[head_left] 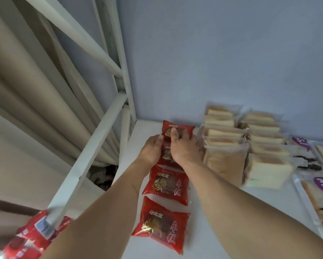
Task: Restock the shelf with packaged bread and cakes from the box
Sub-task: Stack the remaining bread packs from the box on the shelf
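Note:
Several red-wrapped cake packs lie in a row on the white shelf (222, 212), running from front to back along its left side. The nearest pack (161, 226) and the one behind it (166, 184) lie flat and untouched. My left hand (151, 152) and my right hand (183, 146) both rest on the two farthest packs; the back pack (177, 128) shows above my fingers, and the one below is mostly hidden by my hands. My right fingers curl over the back pack's top. The box is out of view.
Two rows of clear-wrapped sliced bread (226, 146) stand right of the red packs, very close to my right hand. Flat sandwich packs with purple labels (321, 187) lie at the far right. The white shelf frame (93, 146) slants on the left, with a red bag (31, 238) below.

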